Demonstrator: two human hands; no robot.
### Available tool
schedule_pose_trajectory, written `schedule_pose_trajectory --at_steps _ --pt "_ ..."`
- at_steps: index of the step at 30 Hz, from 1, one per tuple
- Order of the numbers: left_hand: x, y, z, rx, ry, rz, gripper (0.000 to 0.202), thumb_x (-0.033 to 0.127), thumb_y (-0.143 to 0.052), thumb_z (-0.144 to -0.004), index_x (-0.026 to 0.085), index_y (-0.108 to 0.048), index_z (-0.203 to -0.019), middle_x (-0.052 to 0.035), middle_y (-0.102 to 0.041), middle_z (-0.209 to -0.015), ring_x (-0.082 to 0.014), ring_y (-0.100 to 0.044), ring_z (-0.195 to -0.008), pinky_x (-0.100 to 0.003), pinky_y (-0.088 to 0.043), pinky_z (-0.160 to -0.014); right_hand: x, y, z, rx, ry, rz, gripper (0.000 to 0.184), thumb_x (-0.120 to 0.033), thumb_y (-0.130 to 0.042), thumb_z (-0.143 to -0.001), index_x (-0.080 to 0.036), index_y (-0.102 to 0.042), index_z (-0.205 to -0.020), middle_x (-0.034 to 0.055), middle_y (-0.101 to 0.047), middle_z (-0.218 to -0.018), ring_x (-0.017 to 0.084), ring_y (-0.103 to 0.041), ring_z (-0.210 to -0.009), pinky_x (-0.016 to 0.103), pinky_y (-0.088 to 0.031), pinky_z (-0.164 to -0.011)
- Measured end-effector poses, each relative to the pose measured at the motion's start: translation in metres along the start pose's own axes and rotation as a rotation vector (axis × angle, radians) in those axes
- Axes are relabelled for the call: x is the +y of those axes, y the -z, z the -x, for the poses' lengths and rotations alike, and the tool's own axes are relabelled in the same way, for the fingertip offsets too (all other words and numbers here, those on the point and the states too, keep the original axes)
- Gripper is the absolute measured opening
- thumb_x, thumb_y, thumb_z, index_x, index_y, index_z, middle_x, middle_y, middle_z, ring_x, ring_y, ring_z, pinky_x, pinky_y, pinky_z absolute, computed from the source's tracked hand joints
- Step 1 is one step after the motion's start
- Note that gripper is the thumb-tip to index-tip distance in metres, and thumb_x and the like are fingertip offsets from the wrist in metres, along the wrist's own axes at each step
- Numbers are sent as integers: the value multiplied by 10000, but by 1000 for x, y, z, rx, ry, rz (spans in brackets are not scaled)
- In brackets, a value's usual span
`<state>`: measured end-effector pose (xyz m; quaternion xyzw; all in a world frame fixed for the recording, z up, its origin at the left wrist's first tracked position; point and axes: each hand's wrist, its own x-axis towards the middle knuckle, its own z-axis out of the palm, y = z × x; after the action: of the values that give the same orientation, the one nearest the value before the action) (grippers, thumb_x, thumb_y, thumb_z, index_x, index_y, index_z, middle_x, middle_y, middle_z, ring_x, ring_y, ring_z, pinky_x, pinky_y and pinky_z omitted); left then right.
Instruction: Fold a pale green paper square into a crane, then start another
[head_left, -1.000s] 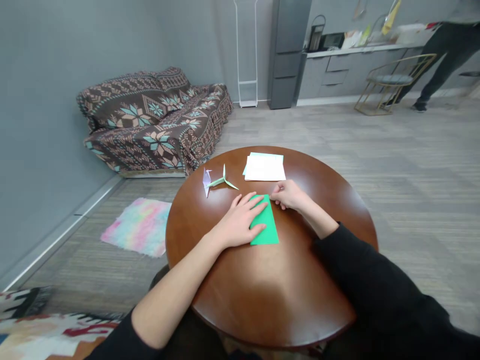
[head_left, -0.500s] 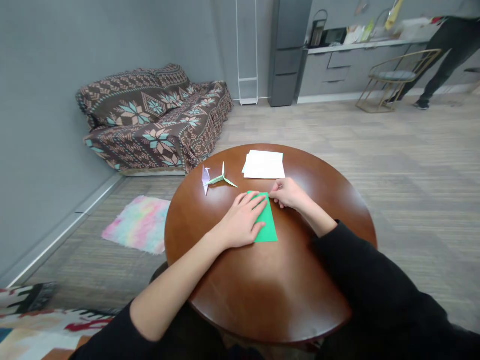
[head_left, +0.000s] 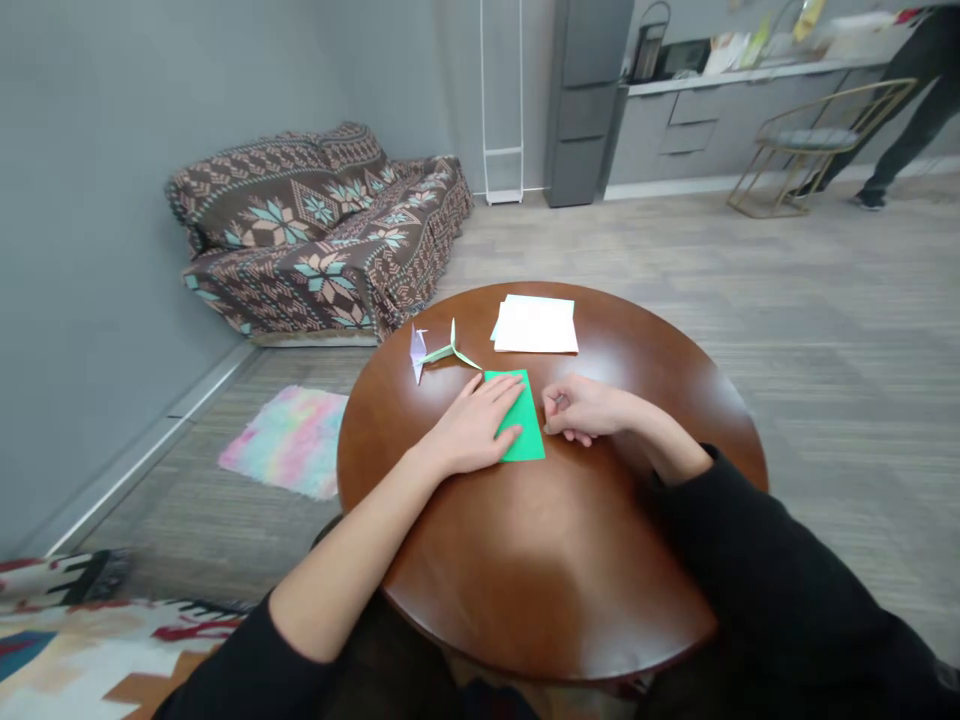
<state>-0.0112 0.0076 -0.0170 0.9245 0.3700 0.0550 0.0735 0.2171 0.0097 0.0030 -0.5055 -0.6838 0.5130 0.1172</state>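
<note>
A sheet of green paper [head_left: 531,440], apparently folded with a straight right edge, lies on the round brown table [head_left: 555,560]. My left hand [head_left: 472,425] rests flat across its left part with the fingers stretched out, hiding that side. Just beyond the paper's right edge is my right hand [head_left: 585,408], its fingers curled in and nothing visible between them. Behind my left hand stand two folded paper figures, a light green one [head_left: 441,354] and a purple one [head_left: 417,352], close together.
A stack of white sheets [head_left: 536,325] lies towards the table's far side. Past the table are a sofa [head_left: 322,240] under a patterned cover, a fluffy pastel rug [head_left: 289,440] and a gold-framed chair [head_left: 817,140]. A person [head_left: 915,110] in dark trousers stands at the kitchen counter.
My right hand has drawn slightly towards me along the paper's right edge, its fingers curling further. My left hand stays flat on the green paper. The whole view has shifted a little.
</note>
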Motion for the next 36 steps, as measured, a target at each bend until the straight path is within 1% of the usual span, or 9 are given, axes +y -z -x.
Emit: schedule_pose_trajectory --at_steps 2,4,10,18,24,36 --pt "-1 0 0 -4 -4 4 740 479 -502 -961 128 -324 -1587 -127 -316 -1670 -263 -267 -1558 -490 -109 -1294 -1 -1 1 -50 10 25 183 -70 -607 -712 -194 -513 -615 -57 -565 -468 83 -497 -356 190 -333 -365" --pt "-1 -1 0 -2 -4 5 777 510 -523 -946 129 -315 -1591 -130 -312 -1671 -269 -265 -1559 -491 -104 -1293 -2 -1 0 -73 14 45 174 -81 -589 -708 -199 -500 -617 -58 -565 -476 82 -501 -362 189 -337 -368" --pt "0 -3 -1 7 -4 11 786 524 -528 -941 116 -329 -1583 -145 -313 -1667 -274 -267 -1558 -501 -105 -1288 -1 -3 -2 -103 28 56 157 -111 -576 -698 -204 -486 -609 -56 -561 -482 84 -493 -365 196 -348 -372" --pt "3 -1 -2 5 11 20 769 487 -541 -932 107 -352 -1573 -145 -328 -1662 -281 -274 -1554 -516 -122 -1284 0 -2 -4 -108 36 60 146 -143 -601 -694 -201 -495 -613 -52 -561 -489 83 -492 -367 197 -349 -375" --pt "3 -3 -2 27 6 21 764 498 -543 -928 106 -370 -1561 -157 -359 -1647 -284 -274 -1553 -521 -119 -1284 -1 -3 -4 -107 19 61 146 -151 -613 -699 -200 -507 -611 -56 -555 -486 83 -489 -365 202 -353 -371" --pt "5 -3 -3 41 7 7 750 499 -539 -931 108 -382 -1552 -159 -368 -1642 -285 -287 -1547 -517 -124 -1283 2 -4 -6 -106 21 56 137 -158 -615 -701 -202 -517 -617 -56 -556 -481 91 -491 -365 207 -360 -364"
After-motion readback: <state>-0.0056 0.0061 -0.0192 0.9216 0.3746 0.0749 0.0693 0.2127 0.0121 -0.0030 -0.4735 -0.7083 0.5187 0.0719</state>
